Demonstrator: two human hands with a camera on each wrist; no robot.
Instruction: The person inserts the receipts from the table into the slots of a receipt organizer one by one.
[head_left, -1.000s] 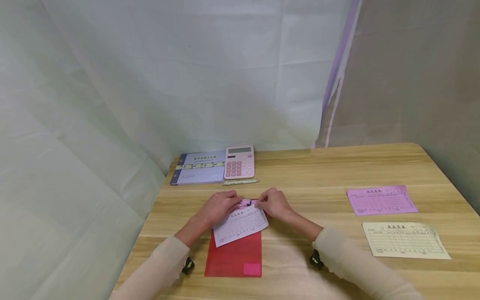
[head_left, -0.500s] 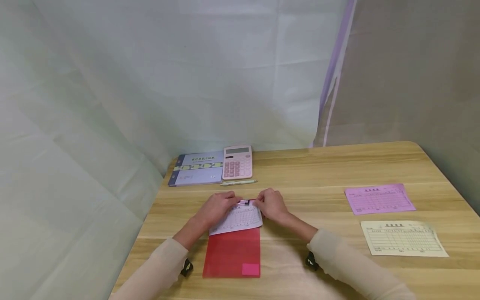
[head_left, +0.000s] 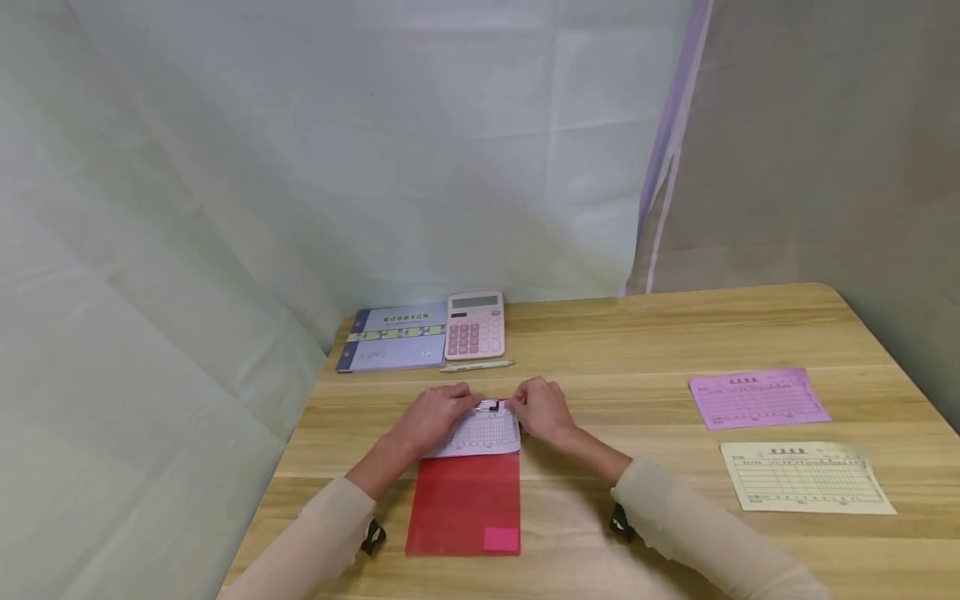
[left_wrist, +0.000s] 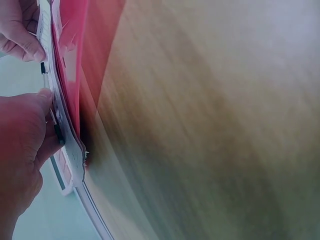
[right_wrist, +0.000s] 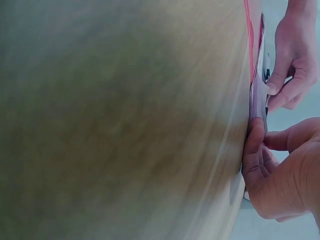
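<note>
A red folder (head_left: 461, 504) with a metal clip (head_left: 489, 406) at its far end lies on the table. Over its upper part rests a white printed slip (head_left: 483, 432), its top edge up at the clip. My left hand (head_left: 435, 417) grips the clip; in the left wrist view the thumb (left_wrist: 44, 93) presses on the clip's wire. With thumb and finger, my right hand (head_left: 543, 410) pinches the slip's top right corner, as the right wrist view also shows. Fingers hide part of the clip and of the slip's left side.
Behind the hands lie a blue notebook (head_left: 397, 337), a pink calculator (head_left: 476, 325) and a pen (head_left: 477, 365). A pink slip (head_left: 759, 398) and a pale yellow slip (head_left: 806, 477) lie on the right of the table (head_left: 615, 533).
The white slip has slid up toward the clip and turned from a tilt to nearly straight with the folder. Both hands have stayed near the clip.
</note>
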